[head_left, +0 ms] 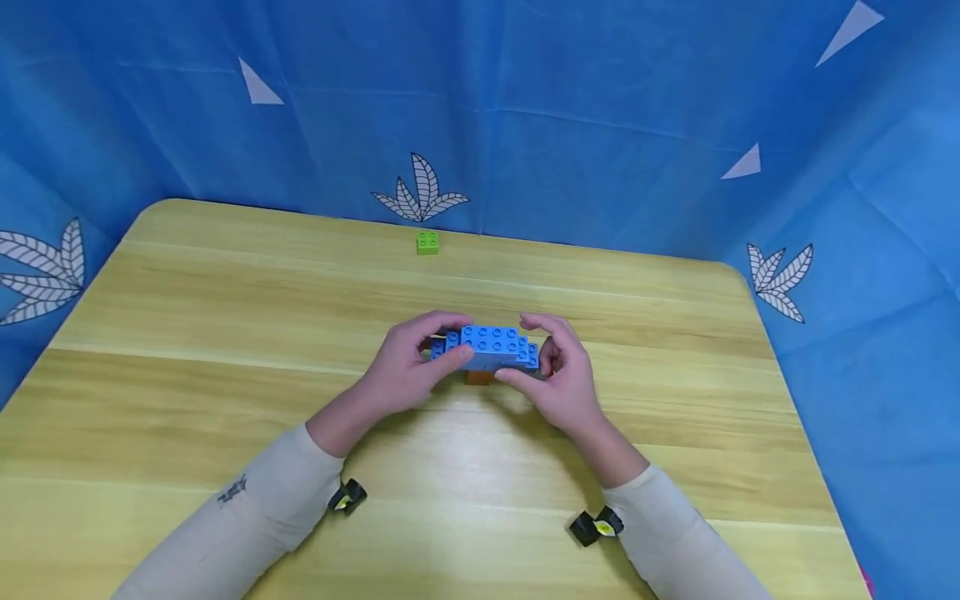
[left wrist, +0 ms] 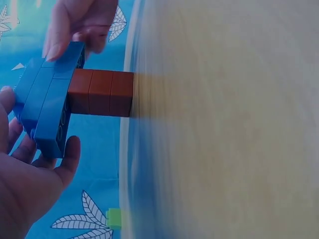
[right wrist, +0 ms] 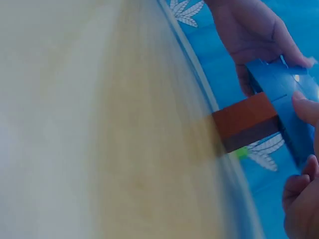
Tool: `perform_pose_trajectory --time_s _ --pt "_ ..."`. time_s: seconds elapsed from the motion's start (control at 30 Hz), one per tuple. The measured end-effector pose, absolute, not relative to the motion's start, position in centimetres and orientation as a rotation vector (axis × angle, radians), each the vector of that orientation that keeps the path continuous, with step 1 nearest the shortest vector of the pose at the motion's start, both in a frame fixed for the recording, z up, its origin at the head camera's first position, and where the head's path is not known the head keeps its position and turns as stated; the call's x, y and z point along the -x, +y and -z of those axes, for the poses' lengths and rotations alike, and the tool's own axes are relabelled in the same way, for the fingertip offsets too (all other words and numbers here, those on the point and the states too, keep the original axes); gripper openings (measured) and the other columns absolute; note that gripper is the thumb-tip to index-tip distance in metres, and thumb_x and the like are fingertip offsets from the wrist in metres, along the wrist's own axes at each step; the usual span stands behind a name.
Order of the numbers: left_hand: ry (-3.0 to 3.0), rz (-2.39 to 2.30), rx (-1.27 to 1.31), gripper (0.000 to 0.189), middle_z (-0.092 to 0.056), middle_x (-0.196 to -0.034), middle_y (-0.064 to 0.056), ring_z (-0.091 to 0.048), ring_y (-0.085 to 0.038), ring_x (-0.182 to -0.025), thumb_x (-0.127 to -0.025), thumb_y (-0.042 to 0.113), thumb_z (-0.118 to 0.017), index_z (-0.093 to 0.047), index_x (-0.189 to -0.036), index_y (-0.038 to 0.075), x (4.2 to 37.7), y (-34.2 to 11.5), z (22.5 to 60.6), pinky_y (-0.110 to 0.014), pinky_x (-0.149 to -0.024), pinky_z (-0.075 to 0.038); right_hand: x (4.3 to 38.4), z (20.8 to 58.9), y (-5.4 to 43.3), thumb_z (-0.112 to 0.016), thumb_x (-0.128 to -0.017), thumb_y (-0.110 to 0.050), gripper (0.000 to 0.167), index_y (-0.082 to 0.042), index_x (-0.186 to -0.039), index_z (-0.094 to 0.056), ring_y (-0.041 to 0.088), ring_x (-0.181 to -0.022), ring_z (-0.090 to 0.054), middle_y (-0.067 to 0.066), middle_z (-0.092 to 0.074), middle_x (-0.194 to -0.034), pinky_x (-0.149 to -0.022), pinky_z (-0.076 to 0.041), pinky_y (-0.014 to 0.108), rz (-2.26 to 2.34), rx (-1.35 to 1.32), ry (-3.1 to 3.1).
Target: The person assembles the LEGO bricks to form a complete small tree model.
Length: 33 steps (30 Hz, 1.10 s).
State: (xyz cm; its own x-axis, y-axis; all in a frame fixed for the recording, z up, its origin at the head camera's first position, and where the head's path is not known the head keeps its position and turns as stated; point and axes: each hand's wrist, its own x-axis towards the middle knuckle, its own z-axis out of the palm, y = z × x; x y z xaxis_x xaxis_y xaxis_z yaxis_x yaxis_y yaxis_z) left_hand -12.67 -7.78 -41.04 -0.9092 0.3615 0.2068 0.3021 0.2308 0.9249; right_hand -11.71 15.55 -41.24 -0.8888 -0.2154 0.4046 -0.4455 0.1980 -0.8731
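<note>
A toy brick build stands between my hands: stepped layers of blue bricks top a narrow stack of brown bricks. My left hand grips the blue part's left end, thumb on the near face and fingers behind. At the other end is my right hand; its thumb lies against the near side, other fingers curl around the end, and the index finger is raised off the top. Studs show on the blue bricks' upper side. The brown stack's foot meets the wooden table; whether it bears weight there cannot be told.
A small light green brick sits near the table's far edge. Blue cloth with leaf prints hangs behind the table and along its right side. Each sleeve has a black wrist strap piece near the cuff.
</note>
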Motion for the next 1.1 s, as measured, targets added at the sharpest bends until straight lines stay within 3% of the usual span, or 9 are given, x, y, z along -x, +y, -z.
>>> perform_pose_trajectory --time_s 0.1,0.23,0.5,0.7,0.9,1.1 --pt "2.412 -1.803 -0.634 0.038 -0.063 -0.126 -0.002 -0.058 -0.016 -0.111 -0.098 0.026 -0.067 -0.061 -0.133 0.011 13.1 -8.1 41.0 -0.041 -0.095 -0.047 12.0 43.2 16.0 -0.078 -0.072 0.021 0.058 0.010 -0.125 -0.057 0.019 -0.062 -0.044 0.012 -0.063 -0.109 -0.051 -0.036 0.022 -1.986 -0.555 -2.266" --pt "2.469 -1.818 -0.505 0.040 -0.062 -0.126 -0.009 -0.057 -0.017 -0.114 -0.100 0.029 -0.064 -0.060 -0.134 0.008 14.8 -9.2 41.1 -0.041 -0.096 -0.047 12.2 45.3 16.4 -0.076 -0.079 0.017 0.047 0.007 -0.123 -0.060 0.018 -0.074 -0.055 0.012 -0.067 -0.108 -0.055 -0.043 0.021 -2.161 -0.466 -2.233" --pt "2.661 -1.645 -0.143 0.047 -0.055 -0.132 -0.012 -0.055 -0.028 -0.116 -0.097 0.024 -0.069 -0.056 -0.137 0.002 20.7 -11.7 41.5 -0.043 -0.095 -0.047 12.4 46.3 16.2 -0.078 -0.076 0.017 0.041 0.008 -0.114 -0.065 0.020 -0.080 -0.064 0.013 -0.070 -0.107 -0.057 -0.051 0.023 -2.199 -0.447 -2.139" --pt "2.728 -1.462 -0.119 0.052 -0.051 -0.136 -0.015 -0.056 -0.029 -0.112 -0.095 0.017 -0.069 -0.051 -0.141 0.001 24.5 -12.1 41.9 -0.042 -0.092 -0.048 12.4 46.2 16.1 -0.079 -0.076 0.016 0.041 0.008 -0.114 -0.065 0.021 -0.082 -0.064 0.013 -0.070 -0.108 -0.061 -0.051 0.023 -2.185 -0.467 -2.151" --pt "2.774 -1.293 -0.159 0.055 -0.050 -0.129 -0.018 -0.053 -0.030 -0.105 -0.095 0.016 -0.069 -0.049 -0.143 -0.001 27.8 -11.7 42.5 -0.041 -0.087 -0.047 12.5 46.2 16.2 -0.079 -0.073 0.017 0.041 0.008 -0.111 -0.066 0.021 -0.086 -0.066 0.012 -0.071 -0.107 -0.066 -0.054 0.025 -2.202 -0.425 -2.138" --pt "2.827 -1.076 -0.192 0.058 -0.048 -0.134 -0.020 -0.046 -0.034 -0.118 -0.095 0.020 -0.070 -0.047 -0.144 -0.002 29.5 -11.4 43.2 -0.045 -0.100 -0.041 12.3 46.0 16.3 -0.080 -0.075 0.014 0.040 0.007 -0.112 -0.066 0.022 -0.086 -0.065 0.012 -0.071 -0.108 -0.067 -0.054 0.025 -2.186 -0.435 -2.177"
